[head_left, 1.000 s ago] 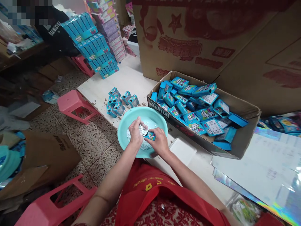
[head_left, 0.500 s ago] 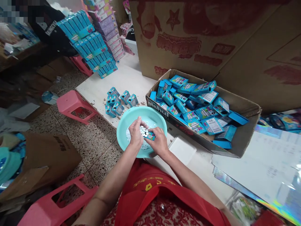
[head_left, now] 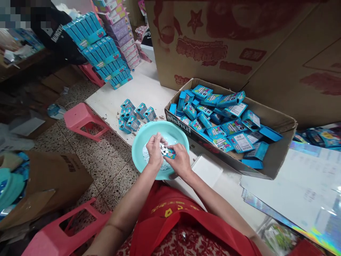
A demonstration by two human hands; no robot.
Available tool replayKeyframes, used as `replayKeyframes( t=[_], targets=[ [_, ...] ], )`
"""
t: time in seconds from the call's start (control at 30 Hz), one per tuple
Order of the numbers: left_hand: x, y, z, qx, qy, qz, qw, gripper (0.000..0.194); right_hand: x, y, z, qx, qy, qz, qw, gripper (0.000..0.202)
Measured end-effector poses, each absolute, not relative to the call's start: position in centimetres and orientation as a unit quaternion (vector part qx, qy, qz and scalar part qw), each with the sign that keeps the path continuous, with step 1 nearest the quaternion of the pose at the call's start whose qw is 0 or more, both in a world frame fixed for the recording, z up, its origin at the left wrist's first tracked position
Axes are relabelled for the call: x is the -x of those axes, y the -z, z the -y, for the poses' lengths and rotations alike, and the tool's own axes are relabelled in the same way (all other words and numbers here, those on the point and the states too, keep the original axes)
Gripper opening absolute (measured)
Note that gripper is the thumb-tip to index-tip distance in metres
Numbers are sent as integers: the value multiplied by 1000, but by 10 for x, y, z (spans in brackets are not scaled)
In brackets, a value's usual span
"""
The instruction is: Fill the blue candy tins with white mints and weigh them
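Note:
Above a turquoise bowl (head_left: 141, 142), my left hand (head_left: 155, 151) is cupped round a small heap of white candies (head_left: 163, 149). My right hand (head_left: 181, 160) grips a small blue box (head_left: 170, 154), its end close against the candies in my left palm. More white candies lie in the bowl under both hands. Several upright blue boxes (head_left: 133, 122) stand on the table just behind the bowl, to the left. An open carton (head_left: 202, 147) holding many blue boxes (head_left: 233, 126) is right of the bowl.
Stacked blue display boxes (head_left: 102, 53) and pink-purple boxes (head_left: 124, 35) stand at the back left. A large cardboard box (head_left: 202, 71) rises behind the carton. A white tray (head_left: 207, 170) and printed sheets (head_left: 295, 185) lie right. Pink stools (head_left: 82, 117) stand left; a person in black is beyond.
The heap of white candies in my left palm looks slightly smaller. Both hands and the blue box have hardly moved.

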State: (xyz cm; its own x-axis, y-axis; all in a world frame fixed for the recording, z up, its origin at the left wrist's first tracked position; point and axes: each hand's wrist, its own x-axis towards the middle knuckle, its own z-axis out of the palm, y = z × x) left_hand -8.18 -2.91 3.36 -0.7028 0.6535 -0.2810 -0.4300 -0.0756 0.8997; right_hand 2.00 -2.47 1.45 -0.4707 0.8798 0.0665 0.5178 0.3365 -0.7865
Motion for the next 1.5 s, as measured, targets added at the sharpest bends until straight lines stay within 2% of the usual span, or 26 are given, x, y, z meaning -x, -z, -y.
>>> replayKeyframes(
  t=[0.3, 0.5, 0.83, 1.03, 1.2, 1.27, 1.33, 1.4, 1.5],
  targets=[
    [79, -33, 30, -113, -724, -575, 365, 39, -16, -9, 24, 454, -368, 771, 252, 24],
    [79, -34, 28, -99, -734, -573, 350, 30, -14, -13, 23, 452, -361, 781, 234, 25],
    [80, -36, 30, -123, -713, -549, 418, 26, -14, -3, 20, 464, -383, 763, 238, 23],
    [81, -39, 30, -154, -713, -535, 425, 24, -15, -1, 12, 448, -403, 756, 256, 29],
    [114, -12, 23, -125, -732, -577, 339, 25, -21, 1, 6, 418, -416, 757, 282, 29],
    [132, 13, 19, -159, -658, -677, 290, 25, -24, 3, 3, 404, -425, 743, 323, 28],
    [144, 41, 15, -244, -510, -780, 268, 24, -26, 7, -3, 405, -418, 717, 383, 27],
    [145, 65, 9, -312, -400, -820, 266, 16, -27, 15, -9, 420, -392, 692, 437, 29],
    [126, 88, 0, -367, -326, -826, 276, 6, -23, 32, -19, 446, -356, 669, 477, 31]
  ],
)
